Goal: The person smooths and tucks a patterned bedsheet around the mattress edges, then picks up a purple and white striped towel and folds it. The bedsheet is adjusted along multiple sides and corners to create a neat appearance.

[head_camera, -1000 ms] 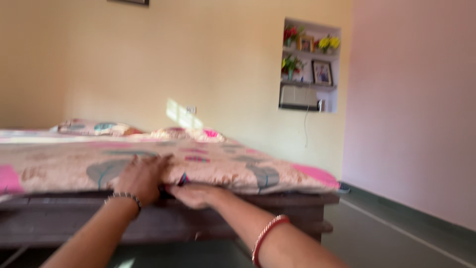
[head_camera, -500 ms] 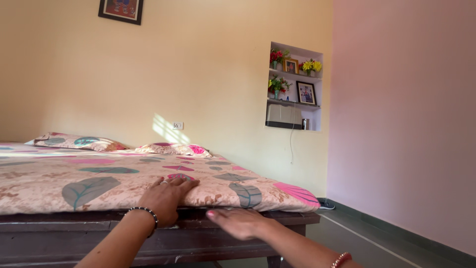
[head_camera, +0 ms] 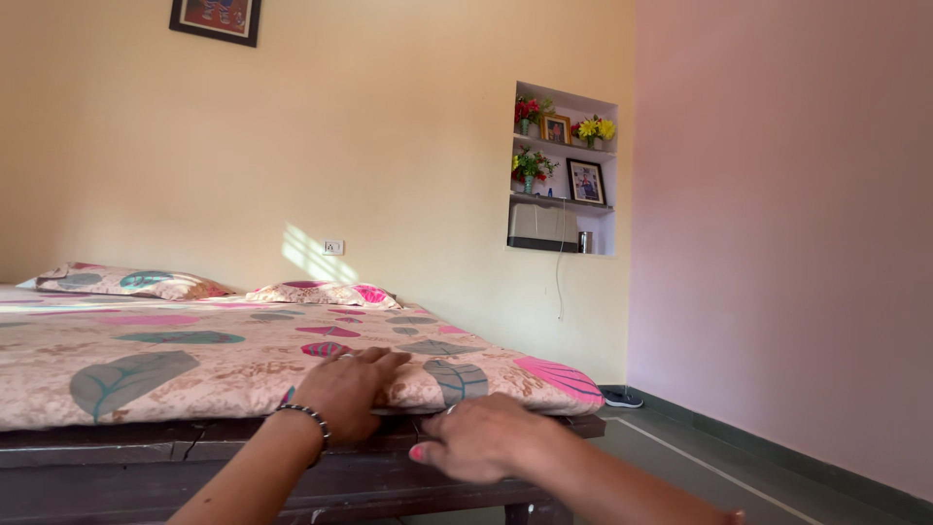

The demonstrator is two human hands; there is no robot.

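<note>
The left hand (head_camera: pixel 348 391) lies flat, fingers spread, on the near edge of the bedsheet (head_camera: pixel 194 365). The right hand (head_camera: pixel 474 437), fingers loosely together, presses just beside it at the wooden bed frame (head_camera: pixel 146 457). The bed runs lengthwise away toward two pillows (head_camera: pixel 326 293) at the far wall.

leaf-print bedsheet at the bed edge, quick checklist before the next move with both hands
1. Left hand flat on the beige leaf-print bedsheet: ok.
2. Right hand at the sheet's edge over the dark wooden bed frame: ok.
3. Right fingers gripping the fabric: cannot tell.
4. Sheet smooth near the hands: ok.
5. Near corner tucked under the mattress: cannot tell.
6. Two matching pillows in place at the head: ok.
</note>
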